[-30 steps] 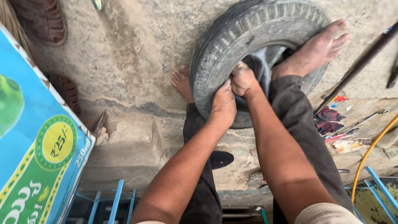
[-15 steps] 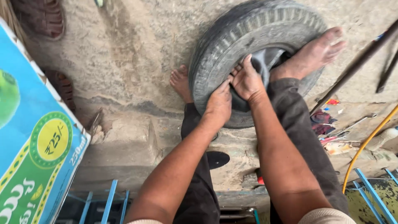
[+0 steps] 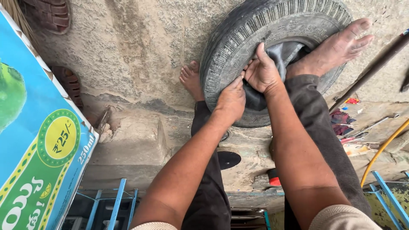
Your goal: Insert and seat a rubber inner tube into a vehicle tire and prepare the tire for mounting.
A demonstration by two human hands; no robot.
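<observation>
A worn black tyre (image 3: 238, 38) lies on the concrete ground between my bare feet. My left hand (image 3: 231, 99) grips the tyre's near sidewall, fingers curled over its inner edge. Beside it, my right hand (image 3: 260, 71) presses flat on the dark inner tube (image 3: 283, 53) that shows in the tyre's opening, thumb raised along the bead. My right foot (image 3: 336, 47) rests on the tyre's far side. My left foot (image 3: 191, 81) stands on the ground against the tyre's left edge. My dark trouser legs run down below both arms.
A bright blue and green printed board (image 3: 38, 140) fills the left edge. Brown sandals (image 3: 49, 15) lie at the top left. A long dark bar (image 3: 370, 70), a yellow hose (image 3: 383, 147) and small hand tools (image 3: 362, 130) lie on the right. A blue metal frame (image 3: 115, 204) runs along the bottom.
My right hand has opened from a curled grip and now lies flat on the inner tube, further into the tyre's opening. The left hand has kept its hold on the sidewall.
</observation>
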